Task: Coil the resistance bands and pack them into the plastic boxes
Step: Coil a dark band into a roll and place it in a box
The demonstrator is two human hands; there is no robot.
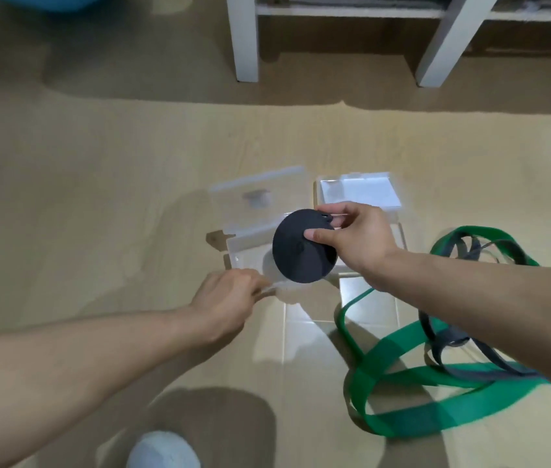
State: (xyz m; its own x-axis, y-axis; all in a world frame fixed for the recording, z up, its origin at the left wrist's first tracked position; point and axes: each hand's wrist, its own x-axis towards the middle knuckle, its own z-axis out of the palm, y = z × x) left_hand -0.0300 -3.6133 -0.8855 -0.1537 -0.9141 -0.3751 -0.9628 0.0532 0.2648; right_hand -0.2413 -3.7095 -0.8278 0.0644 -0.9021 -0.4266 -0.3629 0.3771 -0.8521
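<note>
Black coiled band (302, 248) sits pinched in your right hand (356, 243) above the clear box (233, 246) your left hand (228, 300) grips steady for packing.

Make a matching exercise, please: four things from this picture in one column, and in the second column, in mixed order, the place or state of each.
Things:
1. coiled black band
2. green band
3. open clear box
4. second clear box

Place or state:
a. lies loose and uncoiled on the floor
b. holds a white sheet
c. pinched in the right hand
d. its near edge is held by the left hand

Right pairs: 1-c, 2-a, 3-d, 4-b
</note>
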